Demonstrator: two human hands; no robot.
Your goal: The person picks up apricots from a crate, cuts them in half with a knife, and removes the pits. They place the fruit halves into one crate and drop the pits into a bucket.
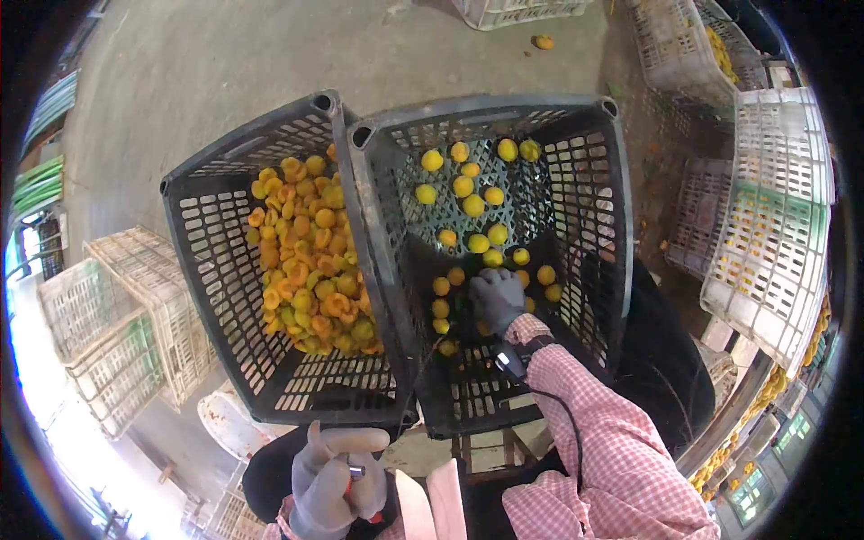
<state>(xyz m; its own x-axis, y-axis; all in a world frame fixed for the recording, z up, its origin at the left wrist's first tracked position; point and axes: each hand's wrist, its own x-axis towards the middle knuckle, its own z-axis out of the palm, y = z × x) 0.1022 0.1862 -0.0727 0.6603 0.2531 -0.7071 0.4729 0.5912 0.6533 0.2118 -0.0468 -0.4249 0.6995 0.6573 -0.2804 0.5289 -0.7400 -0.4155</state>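
Observation:
My right hand (pixel 497 299), in a grey glove, reaches down into the right black crate (pixel 490 115), among scattered whole yellow fruits (pixel 473 206). Its fingers point down and away, and what lies under them is hidden. Near my lap, below the front edge of the left black crate (pixel 193 166), my left hand (pixel 337 481) is gloved in grey and closed round a small tool (pixel 357 471) with a metal tip and a bit of red showing. The left crate holds a heap of cut orange-yellow fruit halves (pixel 310 252).
White plastic crates stand at the left (pixel 117 333) and right (pixel 769 225), with another white crate (pixel 517 11) at the top. A loose fruit (pixel 543 42) lies on the concrete floor (pixel 225 63). The black crates stand side by side, rims touching.

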